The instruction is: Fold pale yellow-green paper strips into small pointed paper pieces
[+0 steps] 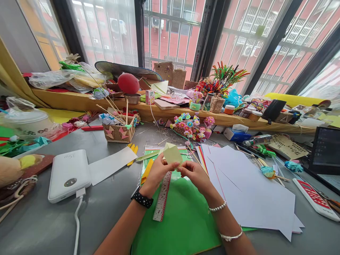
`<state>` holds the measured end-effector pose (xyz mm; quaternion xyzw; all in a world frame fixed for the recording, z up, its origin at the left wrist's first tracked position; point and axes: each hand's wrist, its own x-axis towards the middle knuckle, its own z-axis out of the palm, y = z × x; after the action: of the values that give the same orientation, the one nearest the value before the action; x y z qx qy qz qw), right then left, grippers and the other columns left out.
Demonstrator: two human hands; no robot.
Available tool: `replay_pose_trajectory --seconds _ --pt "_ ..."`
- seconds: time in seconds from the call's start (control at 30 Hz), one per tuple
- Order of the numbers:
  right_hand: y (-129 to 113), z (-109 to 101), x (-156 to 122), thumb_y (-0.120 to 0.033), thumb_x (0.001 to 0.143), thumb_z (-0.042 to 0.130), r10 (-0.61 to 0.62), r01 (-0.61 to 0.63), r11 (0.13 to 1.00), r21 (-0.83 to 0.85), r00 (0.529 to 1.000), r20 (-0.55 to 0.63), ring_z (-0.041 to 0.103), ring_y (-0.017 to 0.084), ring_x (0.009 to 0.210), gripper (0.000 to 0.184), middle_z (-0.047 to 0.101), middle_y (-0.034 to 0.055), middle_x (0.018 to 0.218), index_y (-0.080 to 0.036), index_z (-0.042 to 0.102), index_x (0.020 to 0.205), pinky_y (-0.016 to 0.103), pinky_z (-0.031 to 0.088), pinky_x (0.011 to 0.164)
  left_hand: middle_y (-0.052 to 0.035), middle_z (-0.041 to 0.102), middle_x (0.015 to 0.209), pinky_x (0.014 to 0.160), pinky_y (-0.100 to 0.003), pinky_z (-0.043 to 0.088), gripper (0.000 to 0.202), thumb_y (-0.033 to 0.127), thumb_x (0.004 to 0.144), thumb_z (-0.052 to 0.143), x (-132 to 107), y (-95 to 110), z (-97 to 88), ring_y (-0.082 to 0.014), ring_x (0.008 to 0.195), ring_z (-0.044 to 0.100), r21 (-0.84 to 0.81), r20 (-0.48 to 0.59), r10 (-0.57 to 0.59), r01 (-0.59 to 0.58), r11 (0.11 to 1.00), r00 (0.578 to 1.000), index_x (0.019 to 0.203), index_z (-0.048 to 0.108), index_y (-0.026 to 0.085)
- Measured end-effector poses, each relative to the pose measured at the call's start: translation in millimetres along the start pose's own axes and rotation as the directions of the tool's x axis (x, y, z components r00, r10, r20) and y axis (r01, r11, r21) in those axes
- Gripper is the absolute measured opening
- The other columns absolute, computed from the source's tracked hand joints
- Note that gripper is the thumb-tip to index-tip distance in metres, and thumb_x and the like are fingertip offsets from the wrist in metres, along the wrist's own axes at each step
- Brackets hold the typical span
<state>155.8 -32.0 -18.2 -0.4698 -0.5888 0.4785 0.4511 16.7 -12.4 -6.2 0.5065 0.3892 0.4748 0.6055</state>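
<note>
A small piece of pale yellow-green paper [172, 152], folded into a pointed shape, is held up at mid-view. My left hand [158, 170] pinches its left and lower edge between thumb and fingers. At its lower right corner, my right hand [195, 174] closes its fingertips on the paper. Both hands are above a green sheet [180, 212] lying on the grey table. A ruler [162, 198] with a red edge lies on the sheet below my hands. Folded yellow paper strips [146, 170] rest beside my left hand.
White paper sheets [247, 187] are stacked on the right. A white power bank [69, 175] with a cable stands on the left. Further back are a decorated box [119, 134] with sticks and paper flowers [188, 127]. A calculator [316, 199] and a laptop [325, 152] sit far right.
</note>
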Motion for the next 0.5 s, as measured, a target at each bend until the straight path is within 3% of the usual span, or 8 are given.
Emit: replay_pose_trajectory --seconds 0.2,0.5 --pt "-2.8 -8.0 -0.2 -0.036 0.058 0.064 0.089 -0.101 0.988 0.115 0.991 0.103 0.05 0.01 0.055 0.023 0.056 -0.0016 0.06 -0.015 0.061 0.067 0.024 0.041 0.057 -0.0042 0.063 0.076 0.057 -0.024 0.045 0.049 0.028 0.055 0.068 -1.1 2.0 0.5 -0.0169 0.068 0.059 0.033 -0.045 -0.019 0.021 0.999 0.999 0.096 0.045 0.015" --pt "-3.3 -6.6 0.5 -0.03 0.059 0.064 0.066 -0.072 0.987 0.142 0.997 0.047 0.052 0.011 0.058 0.018 0.056 -0.0015 0.06 -0.015 0.061 0.069 0.024 0.041 0.059 -0.004 0.063 0.077 0.056 -0.022 0.045 0.046 0.026 0.057 0.067 -0.8 1.7 0.5 -0.0161 0.068 0.059 0.039 -0.047 -0.005 0.007 0.999 0.999 0.096 0.045 0.015"
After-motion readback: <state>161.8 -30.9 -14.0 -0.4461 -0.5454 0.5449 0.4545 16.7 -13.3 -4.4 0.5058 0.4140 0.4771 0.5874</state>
